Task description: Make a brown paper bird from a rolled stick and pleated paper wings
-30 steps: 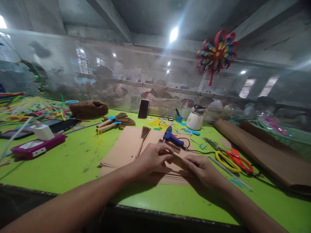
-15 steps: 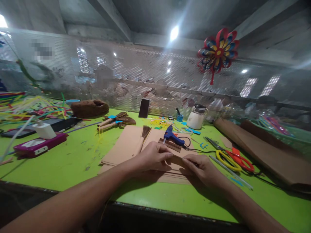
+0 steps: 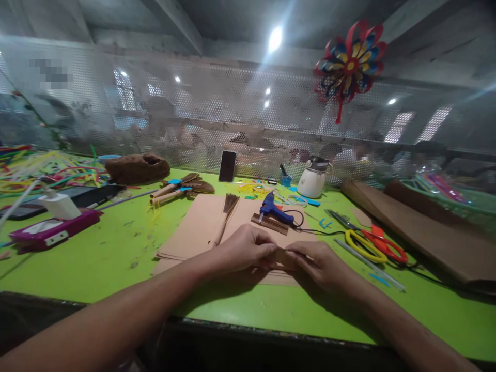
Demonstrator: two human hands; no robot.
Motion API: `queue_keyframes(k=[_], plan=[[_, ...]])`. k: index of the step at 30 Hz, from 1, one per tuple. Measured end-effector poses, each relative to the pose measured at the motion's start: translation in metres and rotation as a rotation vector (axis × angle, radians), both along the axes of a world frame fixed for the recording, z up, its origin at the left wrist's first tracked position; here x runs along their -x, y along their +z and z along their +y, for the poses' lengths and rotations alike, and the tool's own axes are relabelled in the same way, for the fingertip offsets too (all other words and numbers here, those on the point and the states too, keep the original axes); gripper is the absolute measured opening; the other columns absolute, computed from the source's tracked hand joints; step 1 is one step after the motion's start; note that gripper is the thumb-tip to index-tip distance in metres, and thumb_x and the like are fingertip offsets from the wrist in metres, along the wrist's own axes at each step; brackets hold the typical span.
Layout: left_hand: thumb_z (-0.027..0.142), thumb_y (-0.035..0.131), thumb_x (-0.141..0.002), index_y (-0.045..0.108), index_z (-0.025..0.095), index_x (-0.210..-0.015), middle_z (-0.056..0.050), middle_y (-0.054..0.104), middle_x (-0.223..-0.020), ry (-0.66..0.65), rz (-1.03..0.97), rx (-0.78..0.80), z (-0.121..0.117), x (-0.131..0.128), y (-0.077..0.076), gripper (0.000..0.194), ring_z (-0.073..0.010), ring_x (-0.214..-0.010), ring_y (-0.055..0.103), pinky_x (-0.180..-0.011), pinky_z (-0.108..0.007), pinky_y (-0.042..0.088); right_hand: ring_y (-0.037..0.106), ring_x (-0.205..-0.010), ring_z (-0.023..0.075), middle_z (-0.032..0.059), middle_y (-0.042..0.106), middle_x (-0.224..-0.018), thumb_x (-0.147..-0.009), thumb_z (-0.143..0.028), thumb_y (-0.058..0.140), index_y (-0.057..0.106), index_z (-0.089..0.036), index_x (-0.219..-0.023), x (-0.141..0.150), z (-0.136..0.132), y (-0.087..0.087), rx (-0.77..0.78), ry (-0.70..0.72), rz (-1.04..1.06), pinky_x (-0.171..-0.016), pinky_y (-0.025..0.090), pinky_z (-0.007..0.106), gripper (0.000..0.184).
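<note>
Between my two hands is a narrow strip of brown paper, mostly covered by my fingers. My left hand pinches its left end, and my right hand pinches the right end. Both hands are just above a stack of brown paper sheets. Just beyond them, a blue glue gun rests on a piece of ridged brown cardboard. Left of it on the sheets lies a rolled paper piece with a fringed tip.
Scissors with yellow and orange handles and a clear stick lie right. A large folded brown paper borders them. Behind stand a white jug and a phone. A purple power strip sits left.
My hands have drawn slightly closer together along the strip, and less of it shows between them. The view has tilted down a little. The glue gun stays on the cardboard.
</note>
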State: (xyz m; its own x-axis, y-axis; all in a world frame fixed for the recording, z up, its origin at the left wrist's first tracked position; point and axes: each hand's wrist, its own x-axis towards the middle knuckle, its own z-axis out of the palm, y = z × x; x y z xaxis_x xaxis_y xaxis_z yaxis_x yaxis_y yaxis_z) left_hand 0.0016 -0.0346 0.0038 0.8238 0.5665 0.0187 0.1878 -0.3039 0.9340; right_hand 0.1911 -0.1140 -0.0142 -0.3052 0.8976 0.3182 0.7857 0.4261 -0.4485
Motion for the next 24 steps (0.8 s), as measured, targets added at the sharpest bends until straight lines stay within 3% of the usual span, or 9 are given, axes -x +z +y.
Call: queue_keyframes(k=[5, 8, 10, 12, 16, 24], plan=[[0.03, 0.047, -0.08, 0.063, 0.011, -0.071, -0.005, 0.06, -0.063, -0.051, 0.009, 0.2, -0.002, 0.002, 0.002, 0.027, -0.0114, -0.057, 0.055, -0.052, -0.023, 0.039, 0.046, -0.056, 0.0109, 0.0017, 0.056, -0.064, -0.094, -0.032, 0.034, 0.055, -0.015, -0.07, -0.001, 0.0, 0.0, 0.026, -0.007, -0.017, -0.055, 0.033, 0.023, 0.036], [0.026, 0.053, -0.077, 0.064, 0.013, -0.097, -0.004, 0.06, -0.068, -0.053, -0.052, 0.342, -0.002, 0.003, -0.003, 0.026, -0.0115, -0.061, 0.055, -0.055, -0.023, 0.04, 0.043, -0.053, 0.0103, 0.0, 0.052, -0.06, -0.094, -0.032, 0.033, 0.052, -0.016, -0.067, -0.001, 0.0, 0.0, 0.033, -0.03, -0.014, -0.053, 0.031, 0.023, 0.036], [0.021, 0.059, -0.071, 0.059, 0.016, -0.11, -0.003, 0.06, -0.074, -0.035, -0.093, 0.37, -0.001, 0.003, -0.007, 0.039, -0.011, -0.063, 0.054, -0.056, -0.024, 0.041, 0.043, -0.054, 0.0103, -0.0003, 0.051, -0.059, -0.093, -0.032, 0.033, 0.05, -0.017, -0.066, -0.001, 0.0, 0.0, 0.039, -0.034, 0.003, -0.053, 0.031, 0.023, 0.036], [0.019, 0.063, -0.067, 0.058, 0.017, -0.112, -0.003, 0.059, -0.078, -0.009, -0.097, 0.281, 0.001, 0.002, -0.01, 0.045, -0.0107, -0.064, 0.052, -0.057, -0.024, 0.041, 0.043, -0.054, 0.0104, -0.0003, 0.051, -0.06, -0.093, -0.032, 0.034, 0.05, -0.017, -0.065, -0.002, 0.0, 0.0, 0.045, -0.036, 0.017, -0.053, 0.031, 0.023, 0.036], [0.02, 0.062, -0.067, 0.063, 0.015, -0.102, -0.001, 0.056, -0.074, 0.032, -0.039, 0.056, 0.006, 0.002, -0.01, 0.036, -0.0094, -0.062, 0.048, -0.054, -0.022, 0.036, 0.045, -0.056, 0.0109, -0.0004, 0.052, -0.062, -0.093, -0.033, 0.034, 0.049, -0.017, -0.066, -0.002, 0.0, 0.0, 0.058, -0.029, 0.013, -0.055, 0.032, 0.023, 0.034], [0.024, 0.06, -0.07, 0.064, 0.013, -0.094, -0.001, 0.056, -0.072, 0.031, -0.041, -0.036, 0.004, 0.002, -0.004, 0.026, -0.0092, -0.061, 0.047, -0.054, -0.021, 0.035, 0.049, -0.059, 0.0124, 0.0011, 0.057, -0.066, -0.093, -0.033, 0.035, 0.053, -0.018, -0.07, -0.002, 0.0, -0.001, 0.054, -0.006, 0.012, -0.058, 0.035, 0.024, 0.033]])
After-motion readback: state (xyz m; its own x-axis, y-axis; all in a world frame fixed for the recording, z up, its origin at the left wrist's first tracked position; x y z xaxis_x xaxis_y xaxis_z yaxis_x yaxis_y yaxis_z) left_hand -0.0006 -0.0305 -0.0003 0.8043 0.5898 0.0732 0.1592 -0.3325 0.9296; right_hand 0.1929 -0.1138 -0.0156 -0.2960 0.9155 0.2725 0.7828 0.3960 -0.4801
